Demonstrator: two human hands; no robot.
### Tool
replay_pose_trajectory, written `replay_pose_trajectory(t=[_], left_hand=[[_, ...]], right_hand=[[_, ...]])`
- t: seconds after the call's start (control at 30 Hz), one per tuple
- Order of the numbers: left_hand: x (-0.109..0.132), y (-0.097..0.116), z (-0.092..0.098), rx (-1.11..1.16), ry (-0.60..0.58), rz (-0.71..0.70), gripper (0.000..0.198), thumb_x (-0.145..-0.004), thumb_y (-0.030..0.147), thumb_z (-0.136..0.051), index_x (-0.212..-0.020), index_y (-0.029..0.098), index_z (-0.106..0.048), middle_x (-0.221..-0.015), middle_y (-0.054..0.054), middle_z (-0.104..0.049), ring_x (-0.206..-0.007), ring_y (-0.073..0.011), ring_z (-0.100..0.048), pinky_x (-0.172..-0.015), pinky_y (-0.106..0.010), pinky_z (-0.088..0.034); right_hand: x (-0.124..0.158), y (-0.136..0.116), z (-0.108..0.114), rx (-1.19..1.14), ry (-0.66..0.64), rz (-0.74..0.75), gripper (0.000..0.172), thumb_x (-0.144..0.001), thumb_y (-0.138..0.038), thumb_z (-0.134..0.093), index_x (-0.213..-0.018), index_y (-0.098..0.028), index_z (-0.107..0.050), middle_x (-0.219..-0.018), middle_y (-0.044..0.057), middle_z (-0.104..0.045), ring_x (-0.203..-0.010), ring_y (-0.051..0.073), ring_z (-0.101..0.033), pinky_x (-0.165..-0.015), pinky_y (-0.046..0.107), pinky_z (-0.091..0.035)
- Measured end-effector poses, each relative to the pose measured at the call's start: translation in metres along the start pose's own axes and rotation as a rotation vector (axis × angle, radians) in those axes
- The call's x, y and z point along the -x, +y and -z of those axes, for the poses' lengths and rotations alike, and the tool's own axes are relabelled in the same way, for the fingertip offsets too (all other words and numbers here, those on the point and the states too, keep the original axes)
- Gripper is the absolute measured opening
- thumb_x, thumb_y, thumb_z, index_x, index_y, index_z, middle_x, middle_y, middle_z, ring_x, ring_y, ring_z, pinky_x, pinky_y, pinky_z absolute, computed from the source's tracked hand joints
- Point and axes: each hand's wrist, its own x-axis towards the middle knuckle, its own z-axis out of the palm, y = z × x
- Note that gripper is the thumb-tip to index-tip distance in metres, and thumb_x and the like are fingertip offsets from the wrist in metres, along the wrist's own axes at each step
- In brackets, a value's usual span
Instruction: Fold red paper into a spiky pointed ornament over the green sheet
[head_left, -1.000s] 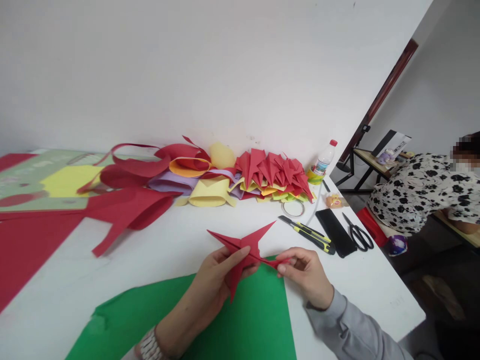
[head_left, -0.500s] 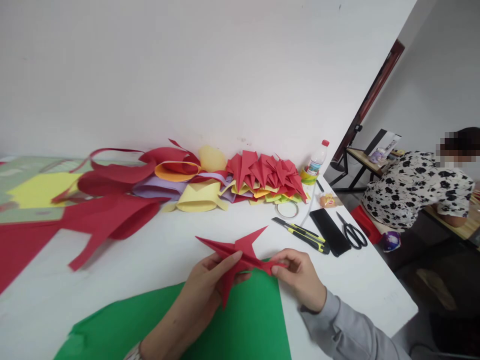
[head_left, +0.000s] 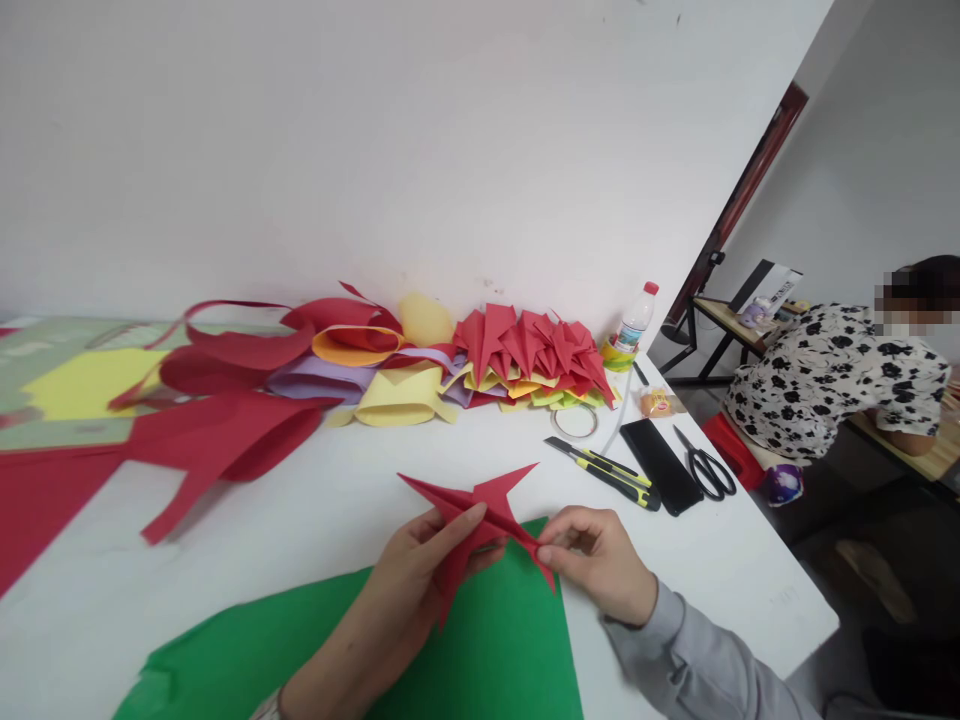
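Observation:
A red origami crane [head_left: 480,512] is held above the green paper sheet [head_left: 495,640], its pointed ends spreading out to several sides. My left hand [head_left: 431,560] is closed around the body, thumb on top and fingers underneath. At the crane's right end, my right hand [head_left: 592,560] pinches the narrow folded neck between thumb and fingertips. The tip beyond that pinch points downward. Part of the body is hidden behind my left fingers.
Behind lie several folded red paper pieces [head_left: 525,345] and curled coloured paper shapes [head_left: 397,395]. A utility knife [head_left: 604,472], black phone [head_left: 660,465], scissors [head_left: 705,465], tape roll [head_left: 574,422] and bottle [head_left: 636,325] are on the right. A person [head_left: 817,370] bends over another table.
The crane's narrow right end, which stretched out to the right in the fingers, now bends down past my right fingertips. Its lower wing hangs slightly lower. Both hands keep hold of it.

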Motion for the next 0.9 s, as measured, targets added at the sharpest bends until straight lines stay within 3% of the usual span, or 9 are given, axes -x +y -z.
replay_pose_trajectory(t=[0.2, 0.43, 0.73, 0.9], left_hand=[[0.0031, 0.0042, -0.0056, 0.013, 0.019, 0.012, 0.019, -0.082, 0.006, -0.064, -0.066, 0.01, -0.072, -0.064, -0.006, -0.073, -0.057, -0.015, -0.069, -0.061, -0.023, -0.062], [0.0052, 0.0077, -0.0077, 0.077, 0.047, 0.063, 0.034, -0.089, 0.008, -0.057, -0.058, 0.012, -0.069, -0.057, -0.004, -0.069, -0.054, -0.0129, -0.068, -0.058, -0.02, -0.061], [0.0016, 0.0072, -0.0048, 0.193, 0.078, 0.112, 0.035, -0.092, 0.009, -0.053, -0.061, 0.012, -0.069, -0.061, -0.003, -0.073, -0.054, -0.0099, -0.069, -0.061, -0.018, -0.062], [0.0017, 0.0072, -0.0065, 0.22, 0.085, 0.119, 0.033, -0.092, 0.008, -0.053, -0.063, 0.012, -0.069, -0.063, -0.004, -0.074, -0.054, -0.0105, -0.07, -0.057, -0.017, -0.062]], right_hand=[[0.0031, -0.0072, -0.0013, 0.193, 0.055, 0.178, 0.012, -0.081, -0.028, -0.066, -0.076, -0.018, -0.072, -0.07, 0.004, -0.072, -0.062, 0.015, -0.063, -0.061, 0.026, -0.051], [0.0049, -0.0085, -0.0029, 0.172, 0.094, 0.213, 0.006, -0.077, -0.025, -0.072, -0.078, -0.02, -0.075, -0.07, 0.004, -0.073, -0.06, 0.016, -0.064, -0.06, 0.026, -0.053], [0.0069, -0.0108, -0.0014, 0.106, 0.101, 0.256, 0.009, -0.076, -0.025, -0.074, -0.083, -0.019, -0.074, -0.075, 0.005, -0.073, -0.064, 0.016, -0.065, -0.063, 0.027, -0.054], [0.0083, -0.0096, -0.0024, 0.07, 0.094, 0.292, 0.02, -0.076, -0.028, -0.074, -0.094, -0.019, -0.073, -0.078, 0.005, -0.073, -0.067, 0.017, -0.065, -0.066, 0.029, -0.055]])
